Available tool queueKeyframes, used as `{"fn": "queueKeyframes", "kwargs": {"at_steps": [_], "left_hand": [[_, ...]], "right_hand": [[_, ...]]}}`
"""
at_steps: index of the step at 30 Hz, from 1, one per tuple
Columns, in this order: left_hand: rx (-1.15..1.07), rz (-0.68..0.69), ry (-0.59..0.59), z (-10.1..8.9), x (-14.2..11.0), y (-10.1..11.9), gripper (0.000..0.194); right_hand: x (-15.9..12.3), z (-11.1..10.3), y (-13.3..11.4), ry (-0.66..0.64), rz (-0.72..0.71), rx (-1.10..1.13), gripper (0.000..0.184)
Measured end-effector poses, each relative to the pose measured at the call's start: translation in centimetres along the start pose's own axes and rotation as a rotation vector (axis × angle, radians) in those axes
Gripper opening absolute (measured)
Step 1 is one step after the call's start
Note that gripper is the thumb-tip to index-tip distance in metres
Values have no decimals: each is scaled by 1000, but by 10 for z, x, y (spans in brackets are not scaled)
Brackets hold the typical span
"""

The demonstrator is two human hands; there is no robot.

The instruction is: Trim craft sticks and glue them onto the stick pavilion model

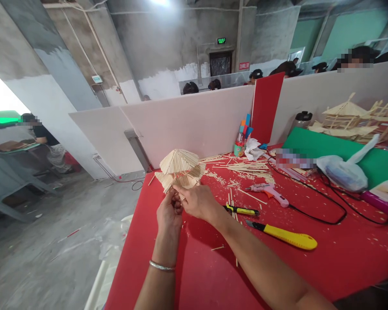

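Observation:
A small pavilion model (179,161) built from thin wooden sticks, with two tiers of pointed roof, is near the far left corner of the red table. My left hand (170,211), a silver bangle on its wrist, has its fingers curled at the near edge of the lower roof. From the right, my right hand (198,202) reaches to the same edge, its fingers bent and pressed close to the left fingertips. Both hands are closed on the model; any small stick between the fingertips is hidden.
On the red table (200,275) lie a yellow utility knife (289,237), a smaller cutter (242,210), a pink glue gun (271,192) with a black cord, and loose sticks (248,167). A white partition (194,122) stands behind. Another stick model (345,114) sits at back right.

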State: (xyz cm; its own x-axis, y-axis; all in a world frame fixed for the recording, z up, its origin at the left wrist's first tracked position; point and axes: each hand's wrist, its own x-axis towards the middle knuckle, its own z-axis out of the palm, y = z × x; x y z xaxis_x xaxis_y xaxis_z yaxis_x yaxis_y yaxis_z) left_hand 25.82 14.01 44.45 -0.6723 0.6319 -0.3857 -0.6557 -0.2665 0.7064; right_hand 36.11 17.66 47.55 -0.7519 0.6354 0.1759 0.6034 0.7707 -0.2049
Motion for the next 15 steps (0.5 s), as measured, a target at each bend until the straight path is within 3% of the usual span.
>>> {"fn": "queueKeyframes", "kwargs": {"at_steps": [15], "left_hand": [[54,38,-1,0,-4,-1,20]], "right_hand": [[0,1,0,13,2,7,53]]}}
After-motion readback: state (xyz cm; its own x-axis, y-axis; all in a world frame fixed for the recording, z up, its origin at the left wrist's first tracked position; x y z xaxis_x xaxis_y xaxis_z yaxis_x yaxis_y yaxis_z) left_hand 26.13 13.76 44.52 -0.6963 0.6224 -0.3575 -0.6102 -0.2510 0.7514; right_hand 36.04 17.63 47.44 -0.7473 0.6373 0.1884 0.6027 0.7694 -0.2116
